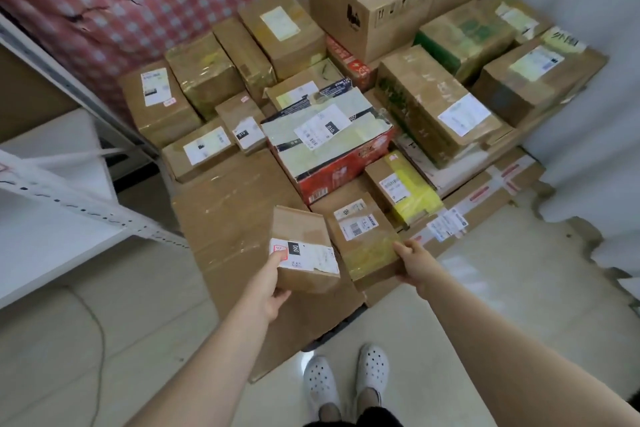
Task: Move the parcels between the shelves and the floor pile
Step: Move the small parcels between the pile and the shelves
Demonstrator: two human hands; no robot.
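One parcel (304, 250), label up, L hand (273, 289)

- Both bare arms reach forward and down.
- The left hand (273, 286) grips a small parcel (304, 236) at its near edge, thumb on top.
- The right hand (412, 262) pinches a taped parcel (367, 243) at its near corner.

The floor pile (235, 218) fills the corner between shelf (52, 229) and wall (571, 149); bare tiled floor (156, 305) lies open before it.
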